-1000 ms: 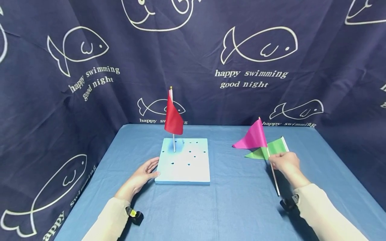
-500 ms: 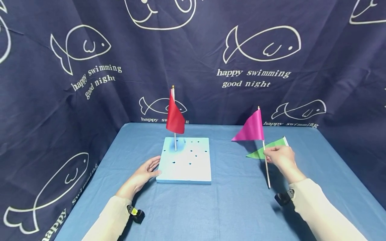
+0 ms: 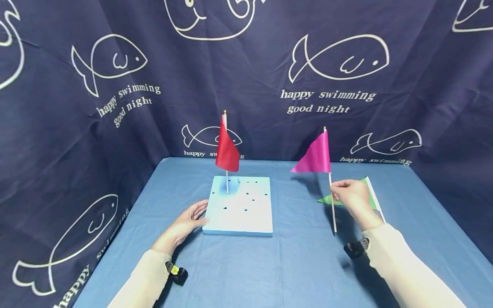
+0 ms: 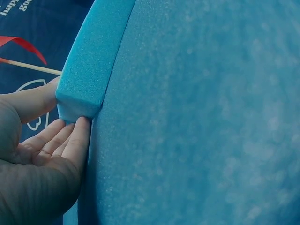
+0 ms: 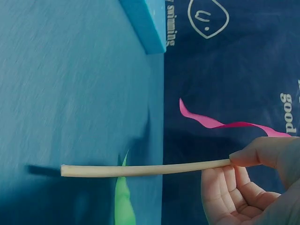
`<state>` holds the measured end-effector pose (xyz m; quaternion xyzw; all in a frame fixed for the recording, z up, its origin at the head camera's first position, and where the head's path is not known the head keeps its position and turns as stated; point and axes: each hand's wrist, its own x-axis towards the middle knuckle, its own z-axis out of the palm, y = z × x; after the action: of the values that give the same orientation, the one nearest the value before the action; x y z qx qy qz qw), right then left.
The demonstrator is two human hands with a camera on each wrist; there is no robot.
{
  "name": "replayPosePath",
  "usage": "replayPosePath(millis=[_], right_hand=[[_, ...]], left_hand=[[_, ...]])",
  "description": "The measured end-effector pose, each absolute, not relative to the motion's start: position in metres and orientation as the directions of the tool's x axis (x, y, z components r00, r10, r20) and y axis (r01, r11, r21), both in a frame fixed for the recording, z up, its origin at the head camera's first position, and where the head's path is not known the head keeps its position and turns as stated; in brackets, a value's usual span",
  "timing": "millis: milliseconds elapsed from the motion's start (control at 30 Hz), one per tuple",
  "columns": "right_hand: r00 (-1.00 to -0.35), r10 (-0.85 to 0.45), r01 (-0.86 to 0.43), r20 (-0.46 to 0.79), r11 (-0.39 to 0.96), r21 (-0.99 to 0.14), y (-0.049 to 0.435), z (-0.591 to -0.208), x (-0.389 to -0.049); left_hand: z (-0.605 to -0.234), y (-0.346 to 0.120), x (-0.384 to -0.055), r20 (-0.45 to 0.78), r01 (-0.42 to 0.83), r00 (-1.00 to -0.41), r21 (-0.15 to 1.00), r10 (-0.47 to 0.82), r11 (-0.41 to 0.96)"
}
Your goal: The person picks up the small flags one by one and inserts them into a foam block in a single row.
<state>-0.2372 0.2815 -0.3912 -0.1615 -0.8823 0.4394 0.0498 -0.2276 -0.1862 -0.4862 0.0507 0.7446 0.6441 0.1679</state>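
Note:
My right hand (image 3: 351, 194) pinches the thin wooden stick of a magenta pennant flag (image 3: 316, 156) between thumb and fingers. In the right wrist view the bare lower end of the stick (image 5: 140, 170) points away from the hand, above the tablecloth. My left hand (image 3: 188, 220) touches the left side of a light blue foam board (image 3: 239, 220); its extended fingers lie against the board's edge in the left wrist view. A red flag (image 3: 228, 152) stands upright in the board, towards its back left. Several small holes dot the board's top.
A green pennant flag (image 3: 363, 194) lies on the blue tablecloth (image 3: 300, 265), partly behind the right hand. A dark blue curtain (image 3: 246, 77) with white fish drawings hangs behind the table and along its sides.
My right hand has lifted the magenta flag and carried it left, away from the green flag, and its stick has turned more upright. The left hand stays at the board.

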Motion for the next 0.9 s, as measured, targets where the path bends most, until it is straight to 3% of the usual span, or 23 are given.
replayPosePath(millis=[333, 900], right_hand=[[-0.960, 0.274, 0.181, -0.060, 0.443, -0.878, 0.256, -0.387, -0.249], [-0.967, 0.242, 0.170, -0.084, 0.357, -0.919, 0.213, -0.376, -0.269]], left_hand=[[-0.489, -0.184, -0.230, -0.177, -0.136, -0.941, 0.979, 0.289, 0.154], [-0.488, -0.186, -0.230, -0.170, -0.137, -0.944, 0.982, 0.281, 0.133]])
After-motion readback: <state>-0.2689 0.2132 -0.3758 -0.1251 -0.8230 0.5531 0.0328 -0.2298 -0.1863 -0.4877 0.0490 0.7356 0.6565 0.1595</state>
